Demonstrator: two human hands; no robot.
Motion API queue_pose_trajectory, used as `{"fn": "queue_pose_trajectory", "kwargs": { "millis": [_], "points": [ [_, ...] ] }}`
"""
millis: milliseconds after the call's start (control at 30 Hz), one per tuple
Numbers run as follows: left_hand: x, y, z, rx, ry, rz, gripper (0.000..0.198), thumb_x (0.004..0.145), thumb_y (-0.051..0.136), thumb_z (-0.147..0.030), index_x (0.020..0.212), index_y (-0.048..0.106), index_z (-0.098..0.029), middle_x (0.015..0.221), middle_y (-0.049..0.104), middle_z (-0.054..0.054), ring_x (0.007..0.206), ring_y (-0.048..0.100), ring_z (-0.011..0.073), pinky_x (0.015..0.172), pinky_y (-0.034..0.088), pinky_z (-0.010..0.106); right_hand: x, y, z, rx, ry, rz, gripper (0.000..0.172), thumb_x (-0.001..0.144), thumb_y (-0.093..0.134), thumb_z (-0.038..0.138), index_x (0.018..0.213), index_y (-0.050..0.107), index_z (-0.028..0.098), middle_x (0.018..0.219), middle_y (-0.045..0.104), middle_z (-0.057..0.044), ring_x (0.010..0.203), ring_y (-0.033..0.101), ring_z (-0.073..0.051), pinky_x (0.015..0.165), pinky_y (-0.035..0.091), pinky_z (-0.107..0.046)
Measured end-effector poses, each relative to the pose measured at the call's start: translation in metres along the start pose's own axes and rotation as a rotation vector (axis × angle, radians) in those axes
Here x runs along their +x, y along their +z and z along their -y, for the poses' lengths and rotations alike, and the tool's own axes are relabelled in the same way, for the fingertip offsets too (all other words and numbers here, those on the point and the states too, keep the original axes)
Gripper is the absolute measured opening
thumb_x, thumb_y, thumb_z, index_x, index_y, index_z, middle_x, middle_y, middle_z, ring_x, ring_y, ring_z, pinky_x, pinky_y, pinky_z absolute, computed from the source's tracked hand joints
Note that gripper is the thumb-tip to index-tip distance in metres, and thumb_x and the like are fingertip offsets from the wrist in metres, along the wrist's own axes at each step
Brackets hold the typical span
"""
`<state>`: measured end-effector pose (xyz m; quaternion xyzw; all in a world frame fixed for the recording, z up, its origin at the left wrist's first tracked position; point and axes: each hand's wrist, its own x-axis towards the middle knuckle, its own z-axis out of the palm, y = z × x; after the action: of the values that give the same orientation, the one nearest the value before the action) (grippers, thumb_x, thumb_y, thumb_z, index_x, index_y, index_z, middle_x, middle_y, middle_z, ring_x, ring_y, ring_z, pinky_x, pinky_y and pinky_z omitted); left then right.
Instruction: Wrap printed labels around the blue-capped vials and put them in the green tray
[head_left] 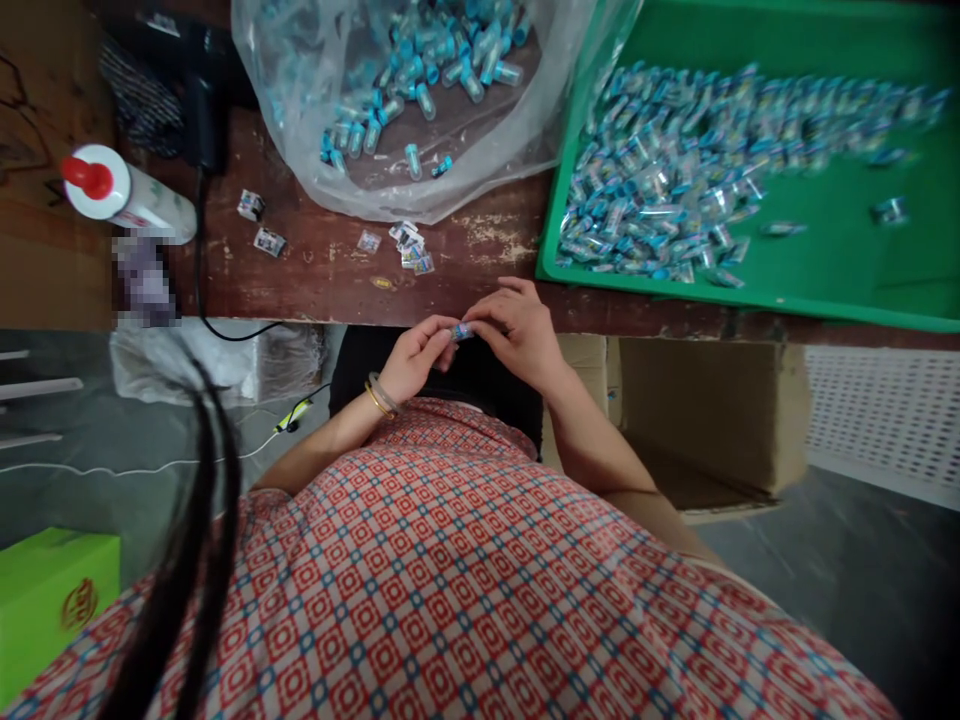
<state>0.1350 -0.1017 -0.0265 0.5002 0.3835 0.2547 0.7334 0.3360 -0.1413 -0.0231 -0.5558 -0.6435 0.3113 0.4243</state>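
Green plastic forms the large tray (847, 265) at the right side of the head view, which stands on a worn, dark red table (487, 255). Inside it lie many small tubes (645, 205), clear with blue and printed parts, crowded toward the left and the far side, while a few lie apart on the bare floor of the tray.

At the near edge of the table, a small printed tube (460, 330) is between the person's two hands, above the lap. The left hand (420, 358) pinches its left end, with thumb and forefinger closed upon it. The right hand (521, 330) touches the other end with the tips of thumb and forefinger, which are close together; whether they grip it or only press on it, I cannot tell. Its other fingers are loosely bent.

Beyond the hands, a transparent bag (319, 185) lies wide open and contains blue-capped tubes (427, 100). Just before the bag there is a little pile of printed labels (411, 248). Farther left stands a white bottle (161, 205) with a red top, and near it a black cable (199, 255) hangs over the table edge.
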Motion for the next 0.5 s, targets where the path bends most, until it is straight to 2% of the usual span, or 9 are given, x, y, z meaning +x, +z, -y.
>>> {"fn": "queue_pose_trajectory", "kwargs": {
  "millis": [167,300,400,500],
  "points": [
    [0.000,0.004,-0.002,-0.167,-0.101,0.050,0.057,0.083,0.074,-0.072,0.100,0.067,-0.018,0.065,0.056,-0.003,0.055,0.052,0.0099,0.056,0.045,0.025,0.000,0.004,0.005,-0.009,-0.028,-0.048,0.014,0.099,0.062,0.028,0.088,0.071,0.029,0.089,0.076,0.002,0.088,0.067,-0.021,0.121,0.036,-0.054],
    [0.000,0.006,-0.003,-0.317,-0.196,0.075,0.052,0.082,0.078,-0.067,0.095,0.065,-0.018,0.065,0.054,-0.003,0.055,0.048,0.0104,0.053,0.044,0.025,-0.003,0.009,0.007,0.036,-0.002,-0.115,0.015,0.100,0.059,0.030,0.087,0.066,0.028,0.086,0.072,0.001,0.088,0.066,-0.020,0.118,0.040,-0.052],
    [0.001,0.006,-0.003,-0.384,-0.246,0.068,0.044,0.088,0.076,-0.059,0.095,0.065,-0.017,0.069,0.055,-0.001,0.058,0.049,0.0112,0.053,0.042,0.025,-0.005,0.010,0.006,0.145,0.086,-0.165,0.017,0.102,0.058,0.036,0.091,0.066,0.026,0.091,0.072,-0.001,0.092,0.066,-0.020,0.109,0.048,-0.046],
    [0.002,0.005,-0.002,-0.394,-0.238,0.064,0.043,0.090,0.074,-0.058,0.097,0.065,-0.016,0.068,0.057,-0.001,0.058,0.052,0.0115,0.054,0.043,0.026,-0.007,0.012,0.007,0.322,0.183,-0.085,0.018,0.099,0.065,0.042,0.104,0.068,0.025,0.105,0.073,-0.003,0.100,0.068,-0.019,0.098,0.055,-0.038]
  ]
}}
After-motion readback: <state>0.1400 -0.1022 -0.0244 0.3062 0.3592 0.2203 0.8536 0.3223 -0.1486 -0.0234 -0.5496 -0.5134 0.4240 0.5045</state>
